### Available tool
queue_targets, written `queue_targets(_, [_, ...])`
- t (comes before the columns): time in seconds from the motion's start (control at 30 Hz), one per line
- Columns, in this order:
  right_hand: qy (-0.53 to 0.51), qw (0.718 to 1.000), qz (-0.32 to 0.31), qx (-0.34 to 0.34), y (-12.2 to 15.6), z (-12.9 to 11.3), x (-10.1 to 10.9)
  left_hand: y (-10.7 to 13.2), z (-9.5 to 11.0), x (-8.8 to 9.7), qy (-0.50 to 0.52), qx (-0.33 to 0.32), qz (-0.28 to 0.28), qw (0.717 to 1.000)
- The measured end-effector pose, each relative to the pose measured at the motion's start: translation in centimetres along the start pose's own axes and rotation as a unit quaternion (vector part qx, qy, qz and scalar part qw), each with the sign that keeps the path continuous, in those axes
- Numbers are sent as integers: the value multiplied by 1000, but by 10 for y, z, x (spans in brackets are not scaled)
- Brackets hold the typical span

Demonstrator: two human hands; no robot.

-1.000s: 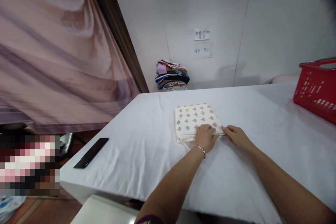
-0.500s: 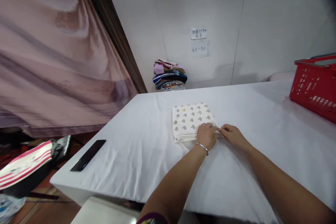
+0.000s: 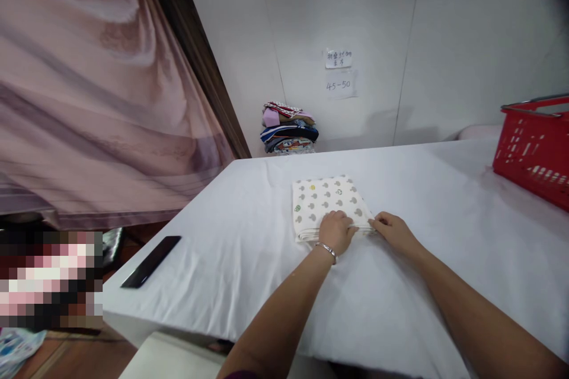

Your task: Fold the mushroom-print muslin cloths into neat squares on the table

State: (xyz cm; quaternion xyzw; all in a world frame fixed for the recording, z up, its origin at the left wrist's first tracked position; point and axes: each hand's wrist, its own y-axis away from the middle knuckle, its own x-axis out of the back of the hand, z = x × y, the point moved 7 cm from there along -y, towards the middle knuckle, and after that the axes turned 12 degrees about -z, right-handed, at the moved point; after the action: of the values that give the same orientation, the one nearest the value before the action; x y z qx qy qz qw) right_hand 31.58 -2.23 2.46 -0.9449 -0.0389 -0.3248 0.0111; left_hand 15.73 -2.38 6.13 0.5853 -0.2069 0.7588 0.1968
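A folded cream cloth (image 3: 326, 195) with rows of grey tree-like prints and a few green and yellow ones lies on the white-covered table. Its front edge shows several stacked layers. My left hand (image 3: 336, 232), with a silver bracelet at the wrist, rests on that front edge, fingers laid over the top and thumb apart. At the cloth's front right corner, my right hand (image 3: 393, 232) pinches the fabric between thumb and fingers.
A red plastic basket (image 3: 533, 151) stands at the table's right. A black phone-like slab (image 3: 151, 262) lies near the left edge. Behind the table is a stack of folded fabrics (image 3: 288, 130) by the wall. A pink curtain (image 3: 102, 83) hangs at left; a pale stool (image 3: 171, 358) sits below.
My left hand has slid left along the cloth's front edge, away from my right hand. My right hand stays at the corner, which now lies flatter.
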Motion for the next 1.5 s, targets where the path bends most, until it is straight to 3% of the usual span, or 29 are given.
queue_targets(0.13, [60, 991, 65, 97, 8, -21, 8, -2, -3, -4, 14, 3, -1, 1000])
queue_targets(0.3, [135, 973, 24, 183, 13, -39, 1, -6, -3, -5, 23, 6, 18, 1000])
queue_targets(0.53, [164, 969, 4, 187, 10, -35, -2, -3, 2, -4, 2, -12, 45, 999])
queue_targets(1.13, [174, 963, -15, 204, 15, -44, -4, 0, 0, -2, -4, -22, -5, 1000])
queue_targets(1.5, [203, 955, -31, 215, 12, -46, -12, 0, 2, -2, -13, -27, 31, 999])
